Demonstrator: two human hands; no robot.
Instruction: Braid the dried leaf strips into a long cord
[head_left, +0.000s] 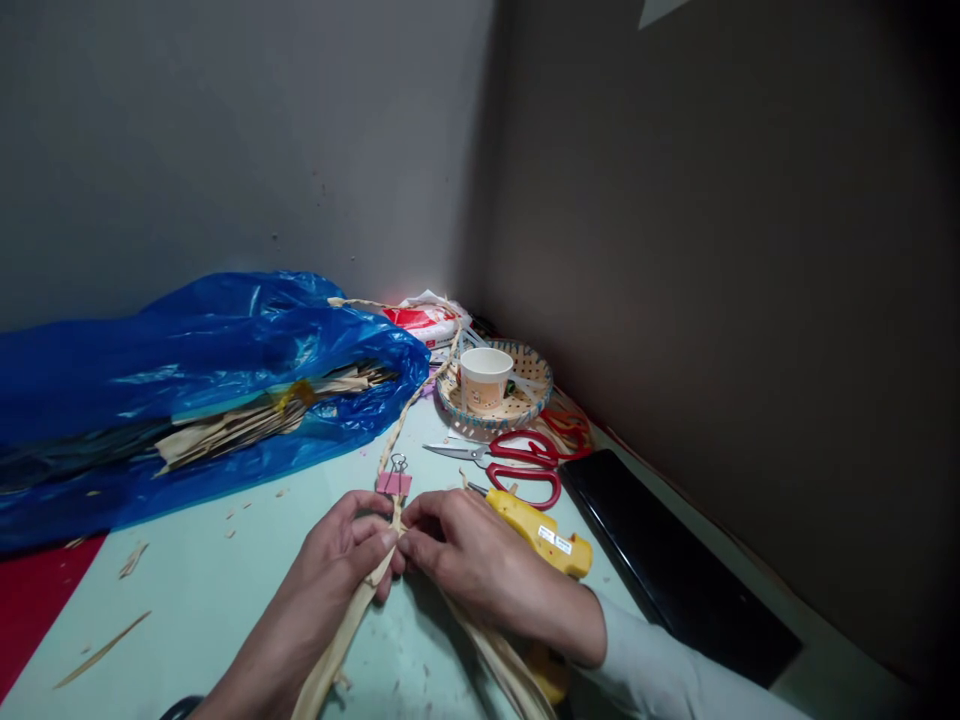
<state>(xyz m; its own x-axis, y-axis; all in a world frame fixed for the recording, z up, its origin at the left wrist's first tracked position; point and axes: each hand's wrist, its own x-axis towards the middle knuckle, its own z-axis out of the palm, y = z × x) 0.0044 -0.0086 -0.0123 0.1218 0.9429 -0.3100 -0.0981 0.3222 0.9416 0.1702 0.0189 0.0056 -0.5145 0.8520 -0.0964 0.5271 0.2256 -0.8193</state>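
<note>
My left hand (358,548) pinches a pale strand of dried plant fibre (341,640) between thumb and fingers. Close beside it, my right hand (450,540) is closed on a second fibre strand (499,655); both strands trail down toward the bottom edge. Just above my fingertips the strands join a braided cord (401,425), gripped by a pink binder clip (394,484). From the clip the cord runs up and back toward the basket. My right hand partly covers a yellow glue gun (544,530) lying on the table.
Red-handled scissors (517,462) lie beyond my right hand, near a black flat device (667,570). A paper cup (486,380) stands in a woven basket (534,412). A blue plastic bag (225,320) with a bundle of dried leaves (240,428) covers the left. Walls close off the back and right.
</note>
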